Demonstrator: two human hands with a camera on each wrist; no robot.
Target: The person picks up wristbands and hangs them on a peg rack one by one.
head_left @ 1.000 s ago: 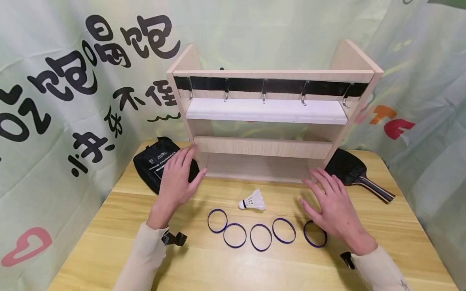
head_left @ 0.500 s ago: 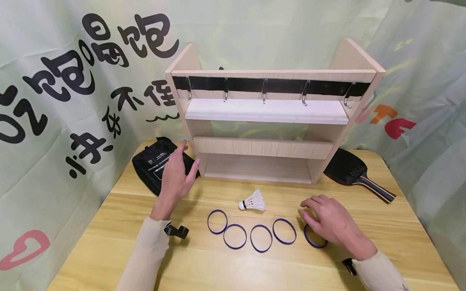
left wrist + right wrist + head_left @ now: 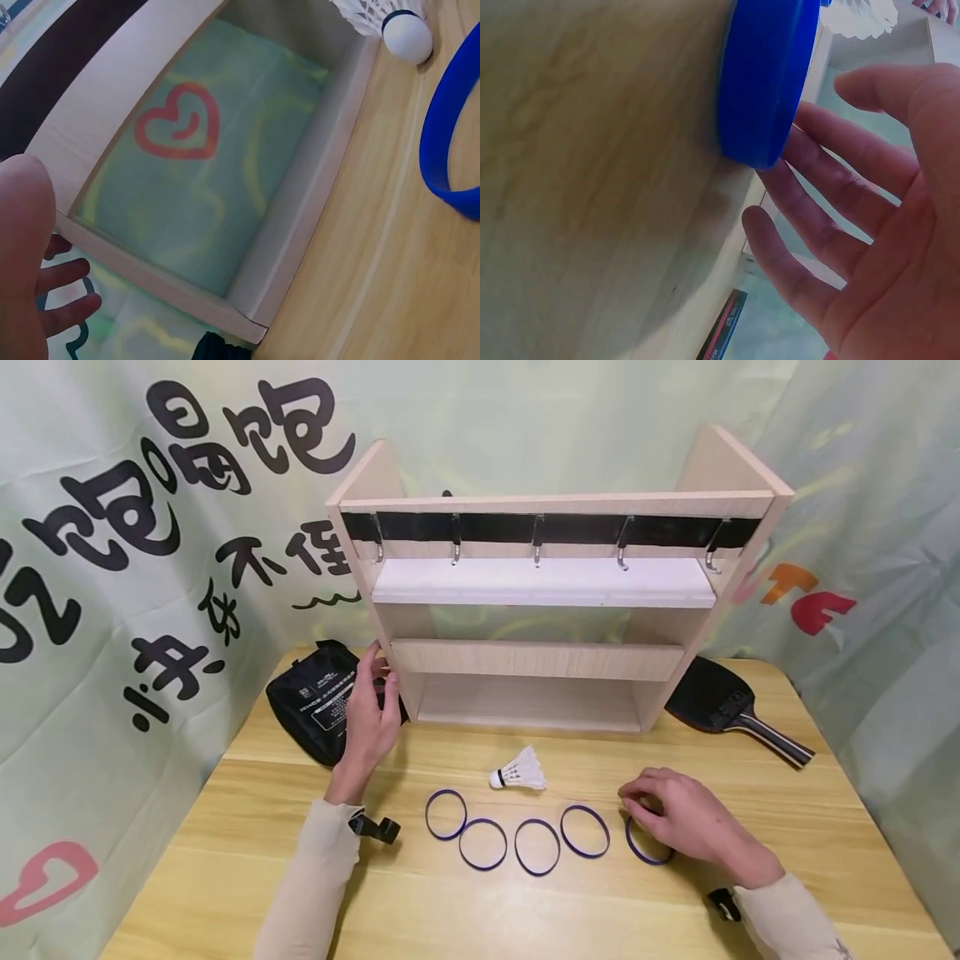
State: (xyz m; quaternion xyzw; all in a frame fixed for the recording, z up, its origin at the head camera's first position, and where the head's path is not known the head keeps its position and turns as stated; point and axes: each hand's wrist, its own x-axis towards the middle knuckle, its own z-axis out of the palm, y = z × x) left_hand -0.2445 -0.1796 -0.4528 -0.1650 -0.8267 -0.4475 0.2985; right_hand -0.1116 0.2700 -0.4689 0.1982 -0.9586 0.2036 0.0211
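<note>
One wide left grip point(image 3: 370, 720) beside the shelf's point(image 3: 536, 660) edge; narrower right grip point(image 3: 684, 814) over the rightmost ring point(image 3: 769, 82).

Head view bright; soft shadows beside the sleeves point(image 3: 309, 877); pale glare on the table point(image 3: 540, 914); wrist views dimmer, softer.

A curtained-off booth — printed fabric point(image 3: 555, 427) on two sides; wood-grain table point(image 3: 570, 914).

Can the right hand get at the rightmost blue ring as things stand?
Probably yes: the right hand is right by the rightmost blue ring, its fingers spread and holding nothing. The shuttlecock lies off to the side, and no object seems to block the way.
</note>
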